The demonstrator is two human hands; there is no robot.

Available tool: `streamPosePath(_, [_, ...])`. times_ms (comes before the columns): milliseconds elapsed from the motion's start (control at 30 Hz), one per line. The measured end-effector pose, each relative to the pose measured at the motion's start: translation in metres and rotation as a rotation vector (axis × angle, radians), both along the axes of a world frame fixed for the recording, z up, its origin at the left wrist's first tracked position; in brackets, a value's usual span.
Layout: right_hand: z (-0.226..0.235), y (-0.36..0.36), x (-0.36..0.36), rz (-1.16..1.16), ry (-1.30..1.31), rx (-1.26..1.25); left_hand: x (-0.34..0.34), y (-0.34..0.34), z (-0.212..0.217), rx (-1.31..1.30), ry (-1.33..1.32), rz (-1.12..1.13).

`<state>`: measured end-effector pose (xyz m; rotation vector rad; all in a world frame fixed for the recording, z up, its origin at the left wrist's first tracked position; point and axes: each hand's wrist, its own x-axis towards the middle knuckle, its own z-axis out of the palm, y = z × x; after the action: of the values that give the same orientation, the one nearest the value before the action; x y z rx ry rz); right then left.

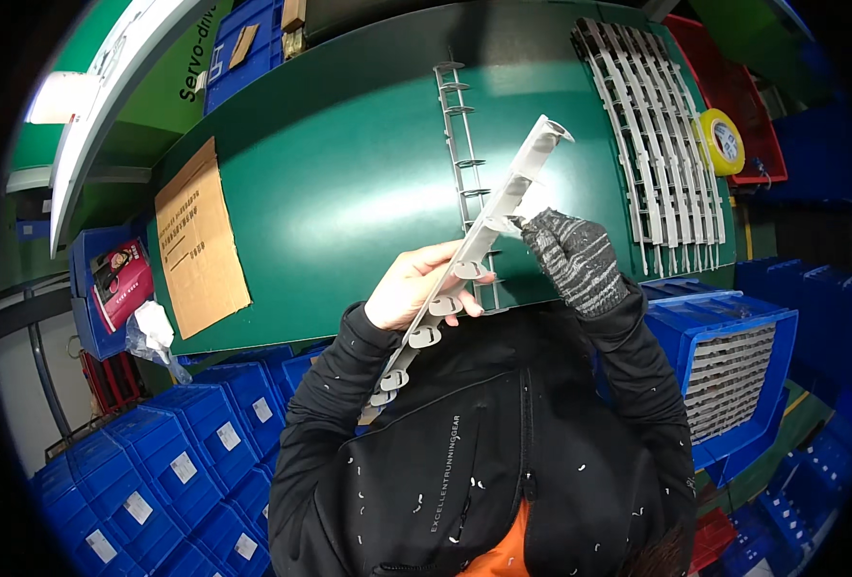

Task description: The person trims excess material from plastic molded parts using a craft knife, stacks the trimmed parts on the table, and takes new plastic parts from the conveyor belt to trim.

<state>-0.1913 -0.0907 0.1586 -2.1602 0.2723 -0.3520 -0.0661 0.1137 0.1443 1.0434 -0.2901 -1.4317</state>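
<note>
A long, pale grey plastic strip (516, 189) with rounded tabs along one side slants across my front, its upper end over the table and its lower end by my left sleeve. My bare left hand (412, 281) grips it near the middle, fingers wrapped beneath. My right hand (577, 263), in a grey knit glove, is closed against the strip's right edge, higher up. Whatever its fingertips pinch is hidden. Behind them, a similar strip (452, 144) with crosswise rungs lies on the green table (339, 173).
Several similar strips (652, 144) lie side by side at the table's right, next to a yellow tape roll (722, 141) and a red bin (767, 144). A cardboard sheet (200, 255) lies at left. Blue crates (171, 438) stand lower left; a blue crate (782, 337) at right holds strips.
</note>
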Motion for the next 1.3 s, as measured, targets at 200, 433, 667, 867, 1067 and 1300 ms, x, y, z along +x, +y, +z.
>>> streamPosePath(200, [-0.007, 0.006, -0.013, -0.201, -0.101, 0.278, 0.000, -0.004, -0.003, -0.045, 0.026, 0.043])
streamPosePath(433, [-0.001, 0.016, -0.010, -0.102, -0.038, -0.101, 0.000, -0.007, -0.005, -0.035, 0.038, 0.072])
streamPosePath(667, [0.003, 0.022, -0.004, -0.098, 0.014, -0.094, 0.000, -0.007, -0.008, -0.043, 0.043, 0.078])
streamPosePath(867, [0.000, 0.021, -0.001, -0.161, -0.011, -0.150, -0.001, -0.008, -0.008, -0.058, 0.054, 0.077])
streamPosePath(1067, [-0.005, 0.007, -0.010, -0.232, -0.028, 0.175, 0.003, -0.004, -0.010, -0.074, 0.072, 0.060])
streamPosePath(1300, [-0.009, 0.015, 0.008, -0.090, -0.063, 1.354, -0.003, -0.018, -0.017, -0.164, 0.384, -0.162])
